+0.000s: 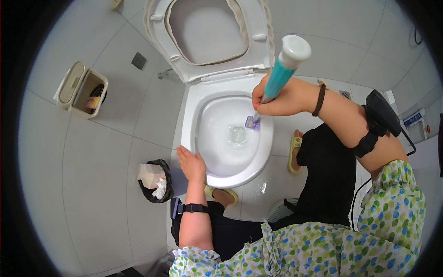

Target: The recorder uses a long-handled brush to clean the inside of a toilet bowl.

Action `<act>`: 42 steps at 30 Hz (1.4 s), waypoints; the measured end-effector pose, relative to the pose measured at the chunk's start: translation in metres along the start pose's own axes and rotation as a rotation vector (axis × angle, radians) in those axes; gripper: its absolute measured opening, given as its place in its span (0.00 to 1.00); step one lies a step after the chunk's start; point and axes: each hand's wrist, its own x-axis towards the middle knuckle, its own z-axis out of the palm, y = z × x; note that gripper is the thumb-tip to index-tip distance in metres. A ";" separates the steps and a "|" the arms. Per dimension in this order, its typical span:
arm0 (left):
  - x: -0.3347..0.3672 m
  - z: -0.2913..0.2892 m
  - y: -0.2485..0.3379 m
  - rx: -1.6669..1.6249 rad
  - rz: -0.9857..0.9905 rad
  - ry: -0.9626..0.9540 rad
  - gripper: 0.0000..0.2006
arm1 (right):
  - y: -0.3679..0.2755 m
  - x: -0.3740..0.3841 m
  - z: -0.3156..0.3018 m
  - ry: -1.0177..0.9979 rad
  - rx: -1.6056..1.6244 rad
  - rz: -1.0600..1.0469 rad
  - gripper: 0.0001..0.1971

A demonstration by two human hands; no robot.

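Note:
My right hand [291, 98] is closed around the shaft of a toilet brush [279, 79] with a teal handle and a white knob on top. Its small purple and white head [251, 122] is inside the white toilet bowl [212, 121], near the right inner wall; suds or wet purple bits show beside it. Water stands at the bottom of the bowl. Holding nothing, my left hand [192, 165] has its fingers stretched out beside the bowl's left front rim; I cannot tell whether it touches the rim.
Behind the bowl the toilet seat and lid [256, 55] are raised, with a fabric cover on the seat. A black-lined bin [167, 184] with paper waste stands at left. A beige lidded box [76, 87] is on the left wall. My slippered feet flank the bowl.

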 end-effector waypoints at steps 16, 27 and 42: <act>0.034 -0.138 0.134 -1.416 0.393 0.035 0.20 | 0.029 0.078 0.148 0.080 -0.208 0.140 0.13; 0.069 -0.097 0.132 -1.546 0.248 0.275 0.13 | 0.068 0.103 0.192 0.099 -0.028 0.186 0.09; 0.042 -0.205 0.105 -1.506 0.874 -0.304 0.15 | -0.023 0.049 0.176 0.342 0.240 0.020 0.08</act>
